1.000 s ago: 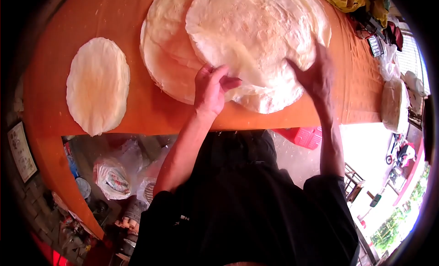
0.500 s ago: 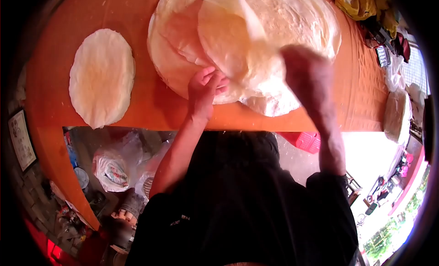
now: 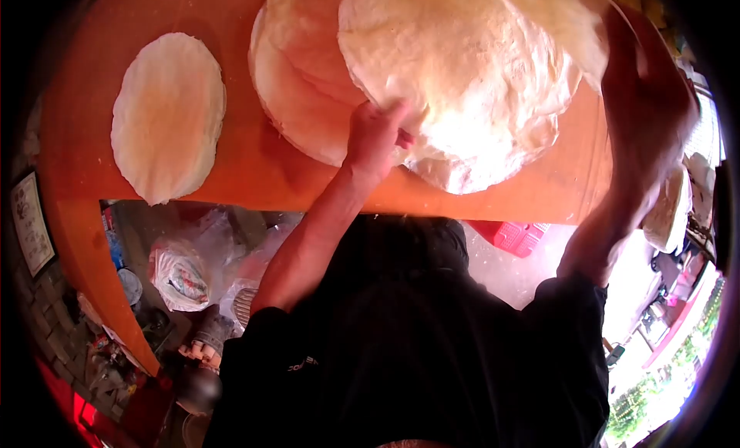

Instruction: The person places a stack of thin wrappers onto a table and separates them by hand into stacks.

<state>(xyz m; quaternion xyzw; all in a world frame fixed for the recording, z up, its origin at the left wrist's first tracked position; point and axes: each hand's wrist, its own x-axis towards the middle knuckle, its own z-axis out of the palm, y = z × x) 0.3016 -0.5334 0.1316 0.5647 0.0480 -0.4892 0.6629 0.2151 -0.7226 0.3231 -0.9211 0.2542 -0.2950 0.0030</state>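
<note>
A pile of large, thin, pale round sheets (image 3: 462, 70) lies on the orange-covered table. My left hand (image 3: 375, 140) is pinched at the near left edge of the upper sheets. My right hand (image 3: 644, 86) is raised at the right of the pile, with its fingers at a thin sheet that stretches over the pile's far right; the fingers are blurred. Other sheets (image 3: 297, 70) spread out at the pile's left. A smaller oval sheet (image 3: 168, 117) lies flat by itself further left.
The orange table (image 3: 254, 174) has its near edge just in front of my body. Below it are a plastic bag (image 3: 181, 275) and a red crate (image 3: 518, 236). A pale wrapped bundle (image 3: 667, 213) stands at the right.
My right hand has swung up and to the right, and a thin sheet now extends across the pile towards it. My left hand has shifted slightly right along the near edge.
</note>
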